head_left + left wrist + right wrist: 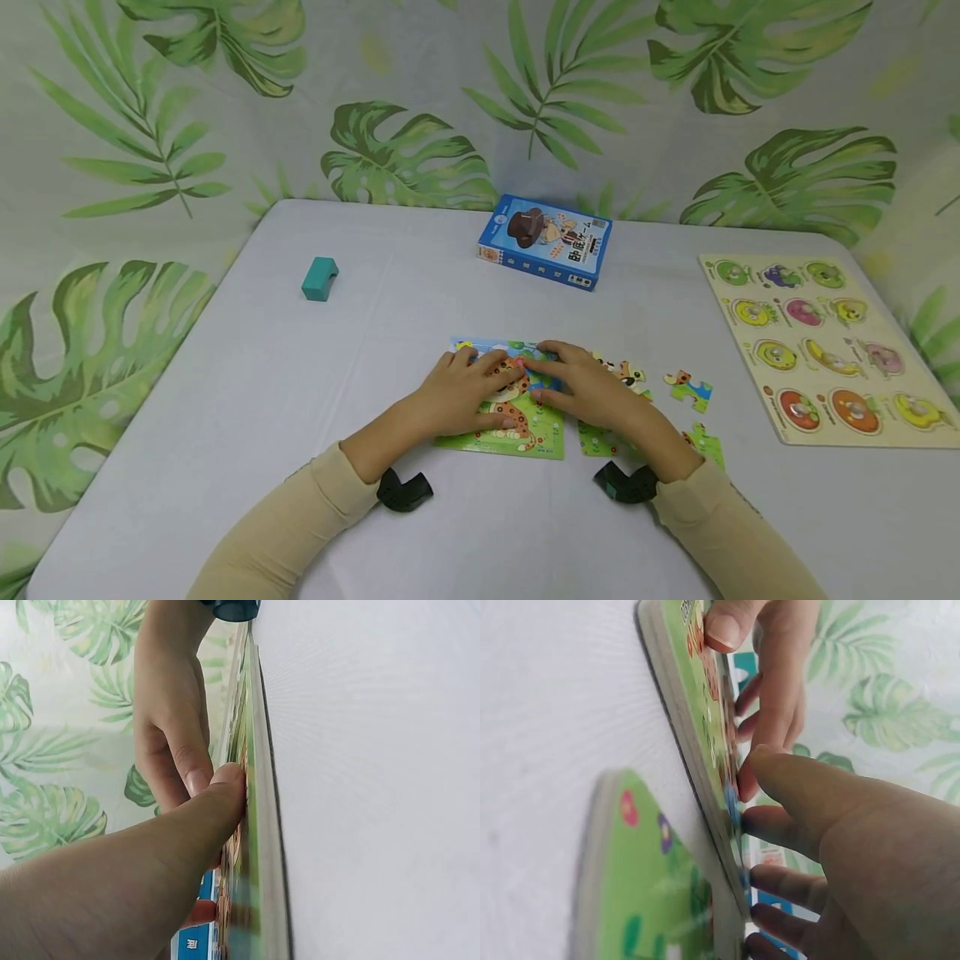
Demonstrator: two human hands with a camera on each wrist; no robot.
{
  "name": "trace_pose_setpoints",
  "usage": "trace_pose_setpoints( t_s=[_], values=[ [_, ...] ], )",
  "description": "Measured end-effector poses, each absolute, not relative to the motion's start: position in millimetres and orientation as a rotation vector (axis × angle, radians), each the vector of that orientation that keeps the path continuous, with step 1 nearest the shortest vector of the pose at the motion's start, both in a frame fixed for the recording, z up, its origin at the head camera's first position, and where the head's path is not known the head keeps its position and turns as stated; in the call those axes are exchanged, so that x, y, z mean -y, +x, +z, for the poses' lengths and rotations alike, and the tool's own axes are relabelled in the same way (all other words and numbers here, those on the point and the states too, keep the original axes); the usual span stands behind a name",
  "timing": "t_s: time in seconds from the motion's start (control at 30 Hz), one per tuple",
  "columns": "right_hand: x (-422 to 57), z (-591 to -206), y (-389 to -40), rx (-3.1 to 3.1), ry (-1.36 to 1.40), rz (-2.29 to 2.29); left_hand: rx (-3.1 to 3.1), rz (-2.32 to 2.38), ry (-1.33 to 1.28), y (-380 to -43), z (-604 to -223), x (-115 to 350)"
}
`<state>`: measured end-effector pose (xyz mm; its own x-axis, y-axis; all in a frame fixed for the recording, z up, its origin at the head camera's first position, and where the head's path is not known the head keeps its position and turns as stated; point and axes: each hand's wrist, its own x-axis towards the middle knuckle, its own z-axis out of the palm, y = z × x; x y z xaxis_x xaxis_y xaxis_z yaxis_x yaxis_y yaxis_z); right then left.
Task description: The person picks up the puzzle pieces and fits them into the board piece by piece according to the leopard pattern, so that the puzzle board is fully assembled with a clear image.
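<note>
Two hands work over a jigsaw puzzle (527, 435) with a spotted cartoon animal, lying flat near the middle of the white table (225, 417). The left hand (463, 396) rests on the picture, its fingers spread and its thumb apart from them, gripping nothing. The right hand (588, 385) touches the puzzle's right side with fingertips set apart, its thumb clear of them and close to the left hand's index finger; it clamps nothing either. A flowered green piece (597, 442) lies just beside the puzzle, partly under the right forearm, and a blue-and-green piece (692, 392) farther right. Beyond stand a blue card-game box (547, 242), a teal block (319, 279) at left, and a fruit knob board (798, 381) at right.
</note>
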<state>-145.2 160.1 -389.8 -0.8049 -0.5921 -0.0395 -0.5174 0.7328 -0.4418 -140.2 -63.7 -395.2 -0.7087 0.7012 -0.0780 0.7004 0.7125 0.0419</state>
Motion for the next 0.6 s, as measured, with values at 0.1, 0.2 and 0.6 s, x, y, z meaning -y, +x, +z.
trace_pose_setpoints(
  t_s=[0.1,0.2,0.6],
  values=[
    [-159.2,-389.0,-144.3,-2.753,-0.910,-0.613,-2.828,0.017,1.159,-140.2,-395.6,64.6],
    [-158.2,-388.0,-143.2,-2.743,-0.912,-0.626,-2.833,0.046,1.171,-140.7,-396.7,66.7],
    [-163.0,-387.9,-142.3,-2.670,-0.873,-0.808,-2.763,0.575,1.044,-142.3,-396.3,108.1]
  ],
)
